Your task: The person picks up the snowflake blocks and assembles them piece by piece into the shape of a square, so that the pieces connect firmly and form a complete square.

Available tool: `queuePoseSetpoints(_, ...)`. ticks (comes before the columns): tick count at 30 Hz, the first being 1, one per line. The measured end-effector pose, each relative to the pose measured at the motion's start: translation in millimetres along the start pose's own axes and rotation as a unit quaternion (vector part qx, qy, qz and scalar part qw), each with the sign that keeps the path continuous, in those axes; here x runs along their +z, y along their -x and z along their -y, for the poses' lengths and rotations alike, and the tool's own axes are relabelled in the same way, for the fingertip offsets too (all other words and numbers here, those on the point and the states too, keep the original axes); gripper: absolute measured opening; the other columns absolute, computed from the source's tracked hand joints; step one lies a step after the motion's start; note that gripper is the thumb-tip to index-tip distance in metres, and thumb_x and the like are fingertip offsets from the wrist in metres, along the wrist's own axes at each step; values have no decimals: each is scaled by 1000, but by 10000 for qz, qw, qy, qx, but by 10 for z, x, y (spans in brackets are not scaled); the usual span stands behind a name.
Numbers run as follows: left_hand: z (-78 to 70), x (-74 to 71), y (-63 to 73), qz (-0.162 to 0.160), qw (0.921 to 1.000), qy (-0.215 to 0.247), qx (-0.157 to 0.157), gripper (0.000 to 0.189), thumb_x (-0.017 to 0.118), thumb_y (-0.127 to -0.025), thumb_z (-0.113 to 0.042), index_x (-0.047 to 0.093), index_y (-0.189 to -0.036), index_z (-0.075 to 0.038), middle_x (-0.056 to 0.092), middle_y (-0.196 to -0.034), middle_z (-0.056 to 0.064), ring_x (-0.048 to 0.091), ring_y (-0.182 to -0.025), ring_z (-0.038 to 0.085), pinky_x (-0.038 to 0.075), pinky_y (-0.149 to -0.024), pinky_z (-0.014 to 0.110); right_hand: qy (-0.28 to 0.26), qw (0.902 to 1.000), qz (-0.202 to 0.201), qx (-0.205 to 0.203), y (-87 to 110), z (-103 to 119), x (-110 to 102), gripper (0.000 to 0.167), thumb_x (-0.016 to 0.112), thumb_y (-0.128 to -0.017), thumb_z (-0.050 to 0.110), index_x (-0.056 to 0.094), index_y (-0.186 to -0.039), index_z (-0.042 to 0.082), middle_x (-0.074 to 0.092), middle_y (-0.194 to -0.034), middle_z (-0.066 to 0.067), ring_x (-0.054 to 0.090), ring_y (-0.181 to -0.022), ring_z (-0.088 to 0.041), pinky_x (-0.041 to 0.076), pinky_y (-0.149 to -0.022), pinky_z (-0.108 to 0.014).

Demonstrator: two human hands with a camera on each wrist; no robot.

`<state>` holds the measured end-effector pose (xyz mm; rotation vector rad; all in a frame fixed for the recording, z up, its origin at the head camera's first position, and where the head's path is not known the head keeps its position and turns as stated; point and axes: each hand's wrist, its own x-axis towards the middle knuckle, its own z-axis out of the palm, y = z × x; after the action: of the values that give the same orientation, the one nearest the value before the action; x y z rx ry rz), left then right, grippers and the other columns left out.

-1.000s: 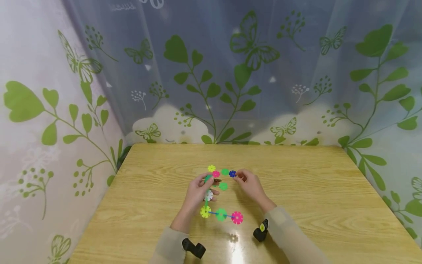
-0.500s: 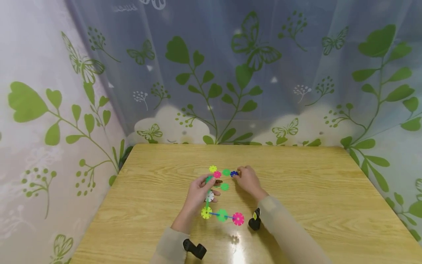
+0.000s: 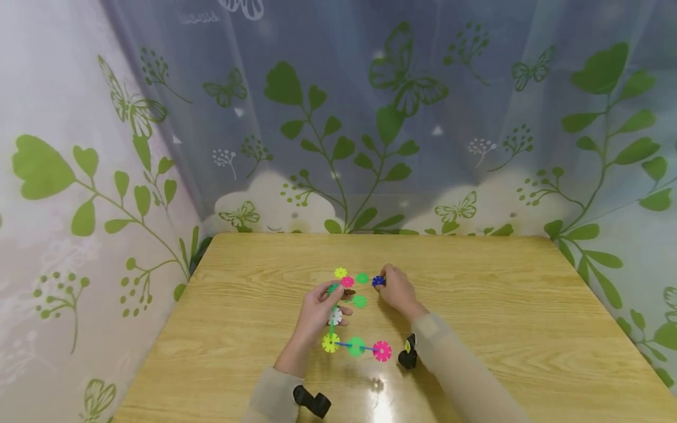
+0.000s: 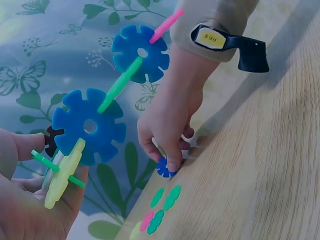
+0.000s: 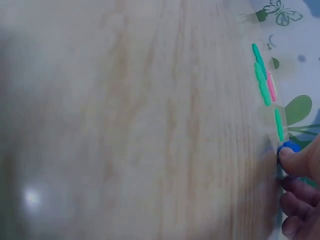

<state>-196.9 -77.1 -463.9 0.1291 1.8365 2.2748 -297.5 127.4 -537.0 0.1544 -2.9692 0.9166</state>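
Note:
My left hand (image 3: 315, 317) holds a chain of slotted plastic discs, with a white disc (image 3: 335, 317) near the palm. Beyond it in the chain are a yellow disc (image 3: 331, 342), a green disc (image 3: 357, 346) and a pink disc (image 3: 382, 351). Two blue discs, edge-on in the head view, join these; the left wrist view shows one blue disc (image 4: 89, 126) face-on. By the left fingers is a brown disc (image 4: 52, 140). My right hand (image 3: 398, 289) pinches a small dark blue disc (image 3: 378, 281) at the tabletop, slightly right of the loose discs.
On the wooden table (image 3: 476, 294) lie several loose discs, among them a yellow one (image 3: 341, 273), a pink one (image 3: 347, 282) and a green one (image 3: 362, 278). A patterned curtain (image 3: 338, 147) stands behind the table. Each wrist carries a black camera mount.
My right hand has closed in on the dark blue disc and slid it slightly right, away from the green disc beside it. The left hand and its chain have barely moved.

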Motion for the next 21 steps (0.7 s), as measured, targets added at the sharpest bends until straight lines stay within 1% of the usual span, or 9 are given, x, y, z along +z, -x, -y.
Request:
queuePoseSetpoints(2, 55, -10, -29, -18, 10000, 89, -3, 43, 50, -98, -18, 41, -135, 1, 58, -113, 24, 65, -72, 22, 59, -58, 30, -197, 9998, -59, 28, 31, -18, -4, 23, 69, -84, 14, 52, -98, 7, 61, -91, -10, 57, -77, -23, 50, -60, -33)
queuePoseSetpoints(6, 124, -5, -72, -139, 9996, 231, 0, 44, 52, -97, -21, 41, -136, -3, 56, -115, 27, 65, -69, 19, 58, -54, 27, -875, 9960, -169, 107, 107, -57, -11, 20, 67, -86, 10, 54, -100, 7, 62, -86, -10, 57, -75, -22, 49, -59, -32)
queuePoseSetpoints(10, 140, 10, -84, -217, 9994, 282, 20, 44, 54, -96, -23, 43, -134, -5, 59, -112, 25, 65, -66, 17, 58, -53, 26, -1533, 9874, -366, 112, 190, -65, -28, 18, 66, -86, 7, 56, -101, 4, 56, -79, -8, 52, -69, -20, 45, -57, -29)
queuePoseSetpoints(14, 148, 18, -81, -258, 9993, 279, 31, 43, 55, -95, -23, 45, -132, -4, 61, -109, 23, 65, -66, 18, 58, -52, 27, -2045, 9777, -469, 93, 288, -46, -54, 16, 65, -86, 6, 58, -101, 2, 55, -74, -7, 48, -61, -16, 42, -49, -24)
queuePoseSetpoints(16, 150, 17, -79, -269, 9993, 260, 26, 44, 55, -95, -24, 45, -132, -3, 61, -109, 22, 65, -66, 18, 58, -53, 28, -2352, 9709, -431, 129, 339, -28, -73, 16, 65, -87, 6, 58, -100, 2, 56, -73, -7, 47, -56, -15, 41, -43, -23)
queuePoseSetpoints(18, 153, 17, -80, -260, 9993, 251, 25, 45, 56, -95, -26, 45, -131, -3, 61, -109, 22, 65, -67, 18, 58, -53, 28, -2650, 9634, -375, 162, 392, 7, -103, 16, 65, -87, 6, 58, -101, 2, 59, -71, -9, 49, -53, -19, 40, -40, -23)
queuePoseSetpoints(21, 138, 17, -74, -181, 9994, 300, 25, 45, 55, -95, -25, 44, -132, -1, 59, -111, 25, 65, -67, 18, 58, -54, 29, -3016, 9530, -277, 59, 463, 82, -157, 19, 64, -87, 6, 58, -105, 1, 63, -71, -11, 55, -56, -30, 46, -42, -27)
